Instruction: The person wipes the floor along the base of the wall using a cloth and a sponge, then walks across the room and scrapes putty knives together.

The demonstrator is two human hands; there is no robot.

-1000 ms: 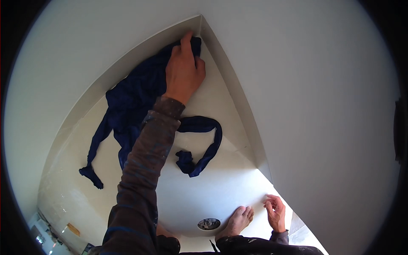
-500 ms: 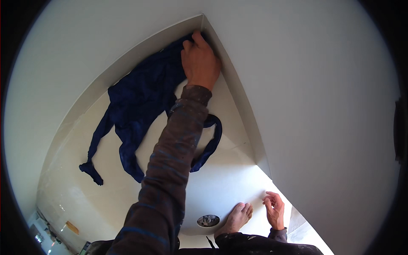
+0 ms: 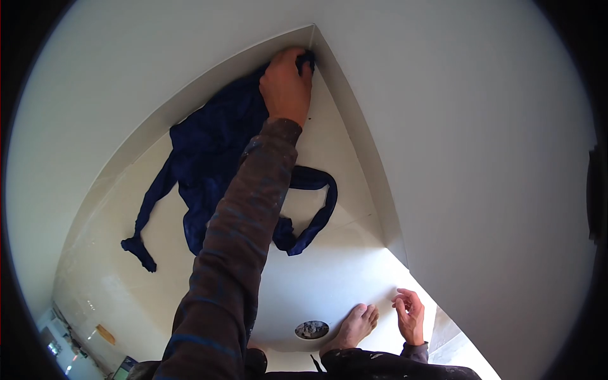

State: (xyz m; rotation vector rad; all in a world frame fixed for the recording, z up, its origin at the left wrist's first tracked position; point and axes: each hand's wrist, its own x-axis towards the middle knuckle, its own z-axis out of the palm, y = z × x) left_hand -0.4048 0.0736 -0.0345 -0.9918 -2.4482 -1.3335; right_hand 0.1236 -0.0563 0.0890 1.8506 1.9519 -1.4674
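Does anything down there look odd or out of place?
Yes: the round opening in the pale floor, beside the bare foot. Its rough, grey inside looks odd against the smoother surface around it.

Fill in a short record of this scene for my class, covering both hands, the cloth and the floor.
Left hand: on the dark blue cloth, near the corner; exact grip unclear
Right hand: fingers loosely curled, nothing visible in it, near a bare foot
Cloth: rumpled, beside the skirting, long strips trailing
Floor: pale, brighter near the foot
Opening in floor: round hole, rough grey material inside
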